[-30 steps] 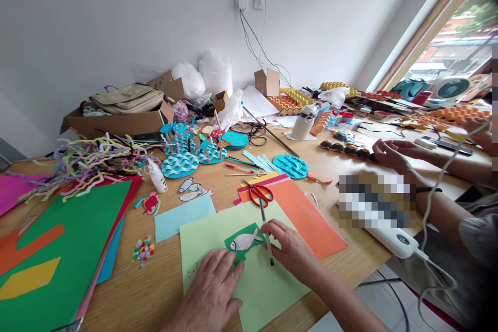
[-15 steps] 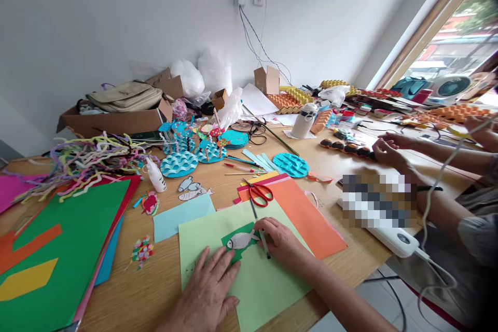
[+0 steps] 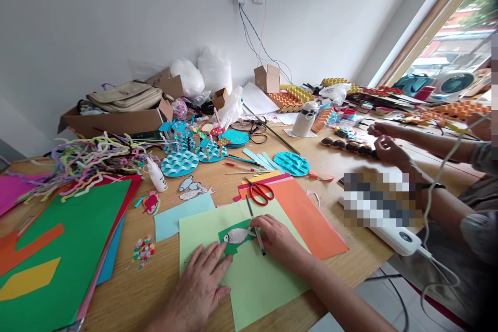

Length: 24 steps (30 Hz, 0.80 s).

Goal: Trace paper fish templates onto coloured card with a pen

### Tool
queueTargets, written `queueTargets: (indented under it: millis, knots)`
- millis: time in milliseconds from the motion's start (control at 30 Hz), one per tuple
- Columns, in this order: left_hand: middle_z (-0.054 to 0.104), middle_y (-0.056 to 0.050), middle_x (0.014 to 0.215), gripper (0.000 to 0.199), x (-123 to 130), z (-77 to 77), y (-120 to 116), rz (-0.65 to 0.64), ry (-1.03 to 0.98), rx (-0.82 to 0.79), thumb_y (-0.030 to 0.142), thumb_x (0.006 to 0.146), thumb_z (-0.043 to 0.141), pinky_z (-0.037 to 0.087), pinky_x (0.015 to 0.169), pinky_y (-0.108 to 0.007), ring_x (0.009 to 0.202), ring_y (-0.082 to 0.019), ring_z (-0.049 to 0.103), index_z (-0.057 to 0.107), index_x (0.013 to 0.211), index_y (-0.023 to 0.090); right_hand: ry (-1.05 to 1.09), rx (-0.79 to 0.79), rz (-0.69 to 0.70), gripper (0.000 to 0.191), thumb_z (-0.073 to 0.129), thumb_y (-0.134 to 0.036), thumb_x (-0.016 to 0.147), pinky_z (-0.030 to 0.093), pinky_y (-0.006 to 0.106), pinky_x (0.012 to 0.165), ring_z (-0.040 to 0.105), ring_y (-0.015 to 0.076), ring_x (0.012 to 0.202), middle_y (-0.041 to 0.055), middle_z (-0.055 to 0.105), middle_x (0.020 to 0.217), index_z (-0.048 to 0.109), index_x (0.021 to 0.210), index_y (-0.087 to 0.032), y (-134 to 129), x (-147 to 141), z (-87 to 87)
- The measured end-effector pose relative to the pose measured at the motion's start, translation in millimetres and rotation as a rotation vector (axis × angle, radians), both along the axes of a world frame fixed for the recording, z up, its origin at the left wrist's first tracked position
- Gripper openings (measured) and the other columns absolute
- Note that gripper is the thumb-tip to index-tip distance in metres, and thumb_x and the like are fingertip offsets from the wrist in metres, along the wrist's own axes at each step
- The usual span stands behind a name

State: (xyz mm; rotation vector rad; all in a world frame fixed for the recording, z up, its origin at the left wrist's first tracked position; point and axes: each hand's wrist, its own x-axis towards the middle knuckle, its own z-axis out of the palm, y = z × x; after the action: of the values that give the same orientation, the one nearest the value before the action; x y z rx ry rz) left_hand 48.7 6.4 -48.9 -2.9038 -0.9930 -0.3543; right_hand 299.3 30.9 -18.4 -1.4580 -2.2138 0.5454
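Left hand (image 3: 203, 276): spread, palm down on the light green sheet (image 3: 268, 290), with fingertips beside the lower left edge of the green piece (image 3: 231, 250)
Right hand (image 3: 274, 238): curled, pinching the pen (image 3: 249, 206), with fingers at the tail of the paper fish (image 3: 235, 236)
Pen: slanting across the fingers, far end toward the scissors (image 3: 260, 186)
Paper fish: white, lying on the green piece between both hands, head to the left
Scissors: red-handled, lying just beyond the pen
Orange sheet (image 3: 311, 220): to the right, partly under the light green sheet
Light blue sheet (image 3: 182, 216): to the far left of the fish
Paper dots (image 3: 143, 250): gathered on the table (image 3: 120, 290), left of the light green sheet
Co-worker's hands (image 3: 391, 149): raised at far right
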Motion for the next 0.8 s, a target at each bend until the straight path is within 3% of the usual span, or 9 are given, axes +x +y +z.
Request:
queueTargets:
  millis: [167, 267, 333, 433, 533, 633, 800]
  knots:
    - [0.048, -0.003, 0.133, 0.040, 2, 4.6, 3, 0.020, 0.028, -0.009, 0.032, 0.084, 0.051, 0.038, 0.096, -0.037, 0.117, -0.021, 0.045, 0.048, 0.124, 0.025, 0.034, 0.016, 0.014, 0.030, 0.052, -0.003, 0.072, 0.043, 0.031, 0.080, 0.053, 0.0198, 0.095, 0.0060, 0.062, 0.097, 0.054, 0.097, -0.020, 4, 2, -0.4]
    - [0.052, -0.003, 0.129, 0.040, 4, 7.5, 4, 0.026, 0.013, -0.026, 0.028, 0.084, 0.051, 0.041, 0.093, -0.038, 0.113, -0.021, 0.049, 0.048, 0.124, 0.024, 0.104, 0.075, -0.012, 0.017, 0.054, -0.012, 0.077, 0.044, 0.031, 0.075, 0.053, 0.0199, 0.089, 0.0058, 0.061, 0.090, 0.054, 0.092, -0.021, 1, 1, 10.7]
    - [0.053, -0.003, 0.127, 0.040, 4, 7.2, 5, 0.029, -0.033, -0.037, 0.025, 0.085, 0.049, 0.043, 0.093, -0.037, 0.111, -0.021, 0.050, 0.046, 0.125, 0.024, 0.219, 0.102, -0.066, 0.006, 0.055, -0.022, 0.079, 0.043, 0.029, 0.067, 0.052, 0.0177, 0.077, 0.0038, 0.058, 0.080, 0.052, 0.084, -0.021, -3, -2, 22.4]
    - [0.055, -0.004, 0.124, 0.036, 3, 4.1, 8, 0.028, -0.130, -0.019, 0.023, 0.087, 0.045, 0.044, 0.093, -0.037, 0.112, -0.020, 0.050, 0.047, 0.123, 0.023, 0.500, 0.029, -0.190, 0.013, 0.051, -0.031, 0.082, 0.038, 0.024, 0.053, 0.045, 0.0124, 0.057, -0.0023, 0.048, 0.063, 0.045, 0.074, -0.022, -9, -14, 37.8]
    - [0.058, -0.006, 0.120, 0.031, 1, 3.7, 12, 0.020, -0.160, 0.013, 0.025, 0.088, 0.044, 0.047, 0.091, -0.038, 0.113, -0.021, 0.050, 0.052, 0.117, 0.021, 0.748, -0.086, -0.326, 0.012, 0.049, -0.033, 0.081, 0.035, 0.022, 0.048, 0.042, 0.0110, 0.051, -0.0052, 0.044, 0.055, 0.047, 0.077, -0.022, -9, -27, 43.8]
    - [0.057, -0.007, 0.120, 0.027, 0, 11.2, 17, 0.010, -0.133, 0.001, 0.025, 0.087, 0.046, 0.049, 0.089, -0.040, 0.113, -0.023, 0.050, 0.055, 0.112, 0.021, 0.840, -0.251, -0.287, 0.015, 0.046, -0.031, 0.081, 0.042, 0.025, 0.057, 0.053, 0.0138, 0.059, -0.0030, 0.054, 0.058, 0.053, 0.090, -0.020, -7, -34, 42.5]
    - [0.057, -0.007, 0.120, 0.026, -1, 24.0, 24, 0.020, -0.125, -0.049, 0.018, 0.088, 0.043, 0.049, 0.090, -0.040, 0.114, -0.023, 0.049, 0.058, 0.110, 0.019, 0.910, -0.400, -0.134, 0.015, 0.045, -0.027, 0.082, 0.045, 0.029, 0.073, 0.059, 0.0167, 0.081, 0.0033, 0.064, 0.083, 0.054, 0.089, -0.019, -5, -33, 35.1]
